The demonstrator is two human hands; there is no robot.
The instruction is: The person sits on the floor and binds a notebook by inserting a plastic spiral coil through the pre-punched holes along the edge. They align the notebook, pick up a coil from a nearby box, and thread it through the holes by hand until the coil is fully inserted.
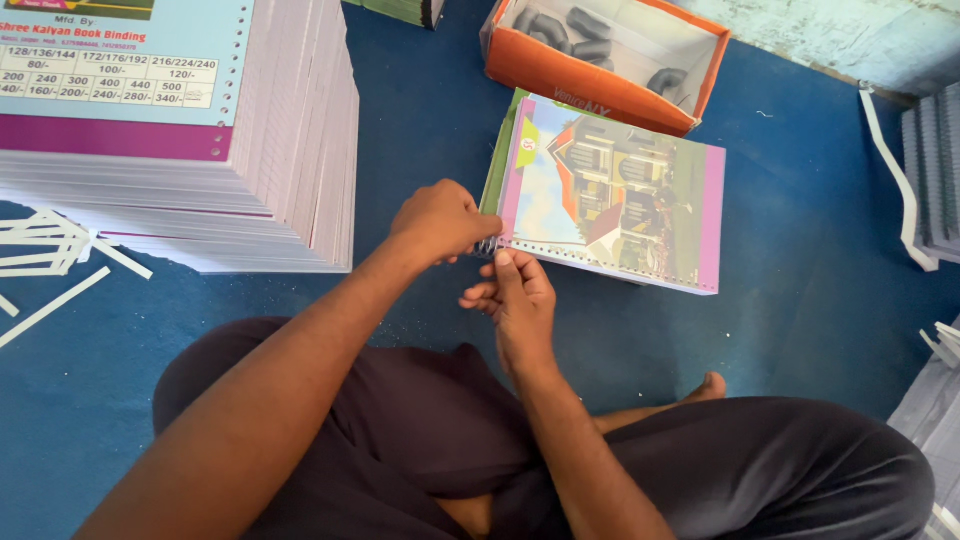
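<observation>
Blue carpeted floor (820,300) underfoot throughout, seated cross-legged on it in dark trousers.

Tall stack of punched white paper pads (290,140) at upper left, topped by a pale blue and purple printed cover sheet with a row of holes down its right edge. Standing well apart from the hands.

Notebook with colourful house-picture cover and pink border (615,195) lying flat on the floor ahead, slightly tilted, punched holes along its near edge. Resting on a second book with a green cover, only its left and top margins showing.

Orange and white open cardboard box (600,70) just beyond the notebook, holding several dark grey coiled pieces; exact kind too small to tell.

Grey stacked pads (935,170) at the right edge, a long white paper strip (895,180) draped beside them.

Loose white paper offcut strips (50,260) scattered at far left, below the tall stack.

Left hand (440,222) clenched at the notebook's near left corner, fingers curled under, pinching a short metal spiral wire (488,246) at the first holes.

Right hand (515,300) just below, thumb extended up against the corner edge, remaining fingers loosely curled; touching the notebook, firm grasp not clear.
</observation>
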